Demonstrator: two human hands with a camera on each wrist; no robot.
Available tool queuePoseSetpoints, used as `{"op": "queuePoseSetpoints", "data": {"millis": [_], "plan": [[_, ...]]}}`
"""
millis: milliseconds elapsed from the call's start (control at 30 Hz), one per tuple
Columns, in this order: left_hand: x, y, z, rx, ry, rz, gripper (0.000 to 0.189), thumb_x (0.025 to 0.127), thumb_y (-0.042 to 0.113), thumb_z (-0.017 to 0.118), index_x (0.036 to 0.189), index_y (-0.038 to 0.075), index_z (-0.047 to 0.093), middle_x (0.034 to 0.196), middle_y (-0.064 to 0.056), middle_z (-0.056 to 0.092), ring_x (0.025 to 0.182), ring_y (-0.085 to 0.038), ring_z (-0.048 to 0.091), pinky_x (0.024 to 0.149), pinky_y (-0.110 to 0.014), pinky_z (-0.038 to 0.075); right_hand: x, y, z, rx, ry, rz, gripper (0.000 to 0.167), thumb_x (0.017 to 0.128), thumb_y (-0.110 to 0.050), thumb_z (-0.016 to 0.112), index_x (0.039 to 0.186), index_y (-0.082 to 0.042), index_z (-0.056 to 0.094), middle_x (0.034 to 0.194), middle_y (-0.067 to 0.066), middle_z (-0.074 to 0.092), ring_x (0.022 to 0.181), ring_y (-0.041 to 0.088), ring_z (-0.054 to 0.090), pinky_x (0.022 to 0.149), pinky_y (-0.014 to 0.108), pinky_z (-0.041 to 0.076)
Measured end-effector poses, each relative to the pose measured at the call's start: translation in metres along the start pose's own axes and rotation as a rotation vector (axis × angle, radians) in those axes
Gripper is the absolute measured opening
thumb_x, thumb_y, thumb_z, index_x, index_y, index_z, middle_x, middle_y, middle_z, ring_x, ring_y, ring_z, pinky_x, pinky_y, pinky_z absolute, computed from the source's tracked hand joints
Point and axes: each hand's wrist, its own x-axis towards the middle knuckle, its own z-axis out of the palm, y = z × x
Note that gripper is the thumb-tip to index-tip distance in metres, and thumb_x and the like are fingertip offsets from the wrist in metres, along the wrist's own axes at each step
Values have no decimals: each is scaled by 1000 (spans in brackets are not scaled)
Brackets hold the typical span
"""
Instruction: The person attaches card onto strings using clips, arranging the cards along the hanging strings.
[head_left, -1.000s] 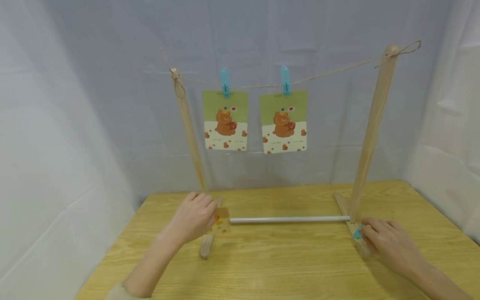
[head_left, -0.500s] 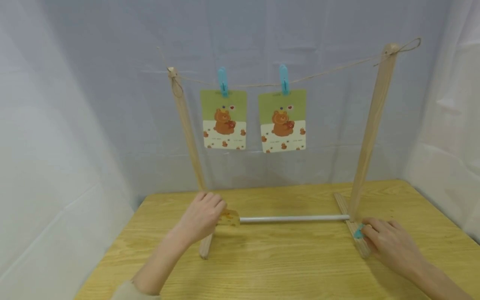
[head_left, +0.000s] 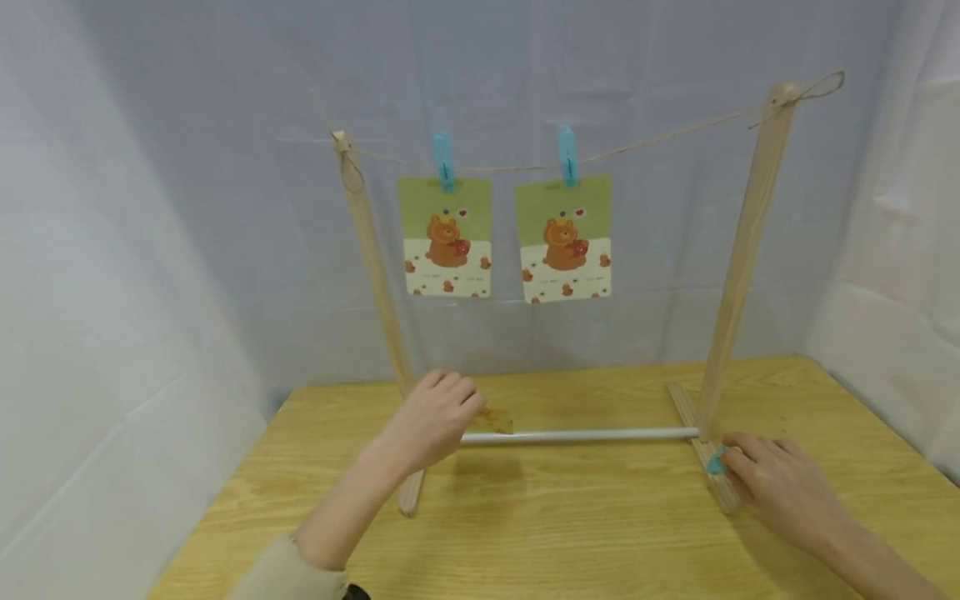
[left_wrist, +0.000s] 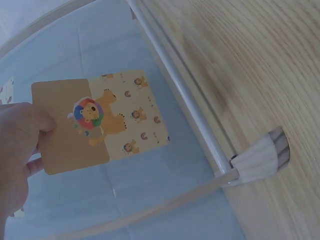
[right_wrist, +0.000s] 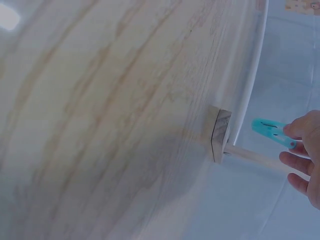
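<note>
My left hand [head_left: 435,421] pinches a card by its brown end, above the table near the left post. In the left wrist view this card [left_wrist: 105,122] shows a lion with a colourful mane; in the head view it is mostly seen edge-on. By the foot of the right post, my right hand [head_left: 783,492] holds a blue clothespin [right_wrist: 272,131] between thumb and finger. Two bear cards, a left one [head_left: 446,237] and a right one [head_left: 564,237], hang from a twine line [head_left: 660,139], each under a blue clothespin [head_left: 567,157].
A wooden left post [head_left: 375,258] and right post [head_left: 750,242] carry the twine. A white rod [head_left: 585,436] joins their feet low over the wooden table [head_left: 555,533]. Pale cloth [head_left: 180,208] surrounds the table at the back and sides.
My left hand has moved to the right with the lion card, passing the left post's foot. The right hand has stayed in place with its clothespin.
</note>
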Motion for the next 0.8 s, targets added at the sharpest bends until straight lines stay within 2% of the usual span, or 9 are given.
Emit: {"op": "queuePoseSetpoints", "data": {"millis": [167, 367, 567, 800], "plan": [[7, 4, 1, -1, -2, 22, 8, 80, 12, 66, 84, 8, 59, 79, -2, 55, 74, -18, 54, 73, -34, 45, 0, 2, -1, 0, 0, -6, 56, 101, -38, 16, 78, -8, 58, 86, 10, 61, 66, 27, 62, 53, 38, 46], [11, 7, 2, -8, -20, 12, 9, 77, 5, 64, 83, 9, 58, 78, -2, 55, 73, -17, 55, 75, -34, 46, 0, 5, -1, 1, -1, -4, 58, 101, -38, 16, 77, -8, 58, 86, 11, 62, 65, 27, 61, 53, 40, 46], [15, 9, 2, -6, -26, 15, 7, 79, 7, 64, 83, 9, 59, 78, -1, 56, 73, -17, 56, 75, -34, 46, 2, 5, -2, 0, -9, 0, 58, 101, -38, 16, 76, -8, 59, 86, 11, 62, 65, 28, 61, 51, 38, 45], [19, 12, 4, -6, -61, 16, 8, 77, 3, 61, 82, 9, 59, 78, -1, 57, 74, -17, 57, 76, -33, 47, 4, 4, -3, 2, 8, -5, 56, 101, -37, 17, 76, -8, 58, 86, 10, 61, 65, 26, 60, 50, 37, 44]]}}
